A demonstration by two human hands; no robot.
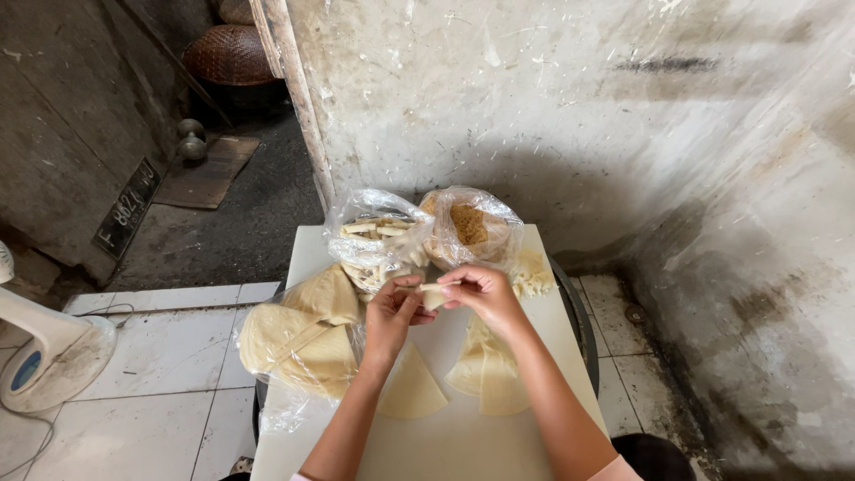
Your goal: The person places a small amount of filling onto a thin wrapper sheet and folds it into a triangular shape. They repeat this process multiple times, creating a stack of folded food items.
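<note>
Forearms enter from 6 o'clock over the white surface. At centre, the left hand and right hand meet on a small pale filling strip; both grips are closed on it in a fingertip pinch. Cut wrapper wedges lie directly below: one wedge under the left wrist, a small stack under the right. At 9 o'clock, a clear bag of wrapper sheets rests on the surface edge. At 12 o'clock stand a bag of pale strips and a bag of brown crumb. Judged step: preparing filling for a wrapper. Next move calls for placing the strip squarely on a wedge.
</note>
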